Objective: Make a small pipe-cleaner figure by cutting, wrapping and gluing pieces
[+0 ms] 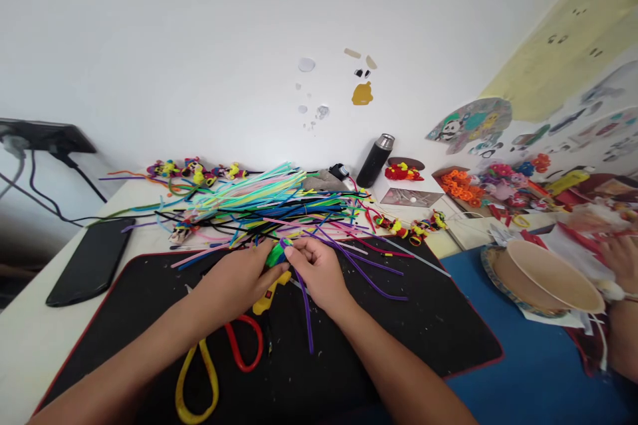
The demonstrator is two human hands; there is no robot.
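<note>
Landmark: the black fabric mat with red edging (pixel 389 352). Workpiece, a small green fuzzy-stem piece with a purple tip (pixel 276 255), sits in both hands above the mat's far half.

Left hand (pixel 244 273): fingers closed round the green body, likely to steady it. Right hand (pixel 319 273): thumb and index pinched shut at the purple tip, no visible gap, probably for fine control. Other right fingers curled; can't tell if they grip anything.

Loose multicoloured fuzzy stems (pixel 249 202) lie along and over the mat's far edge, presumably for easy reach. Scissors with one red and one yellow loop handle (pixel 233 346) lie on the mat's near-left part, loops toward the wearer, handy for pickup. Yellow plastic tool (pixel 264 297) lies mid-mat, below the hands. Black flat phone (pixel 90 262) sits off the mat's left edge, apparently out of the way.
</note>
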